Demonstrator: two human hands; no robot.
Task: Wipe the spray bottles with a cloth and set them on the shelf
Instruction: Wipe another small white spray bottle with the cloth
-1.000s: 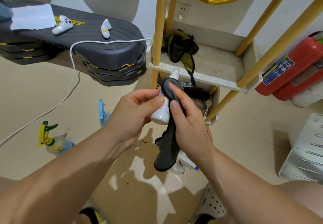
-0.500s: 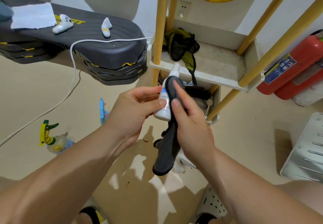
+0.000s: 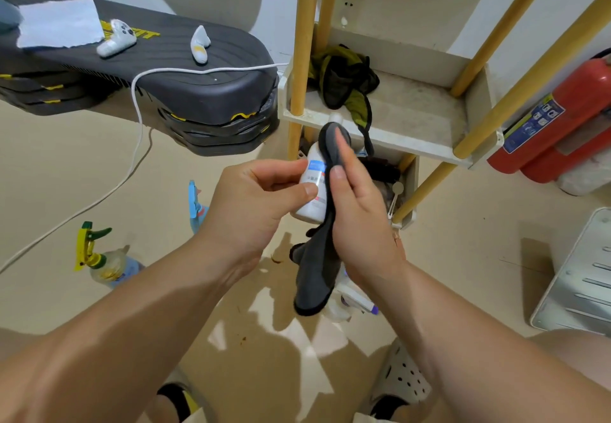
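— Where's the bottle (image 3: 310,204)?
— Just in front of the shelf (image 3: 413,118), pinched between the left hand's (image 3: 251,211) thumb and fingers.
— And the right hand (image 3: 360,221)?
— It holds the cloth (image 3: 317,274), pressing it against the bottle's side.

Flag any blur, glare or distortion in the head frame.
Head view: the fingertips of the right hand are smeared by motion blur over the grey cloth; the label on the white bottle is too soft to read; pale glare patches and hard arm shadows lie on the glossy floor; wide-angle distortion splays the yellow shelf posts outward.
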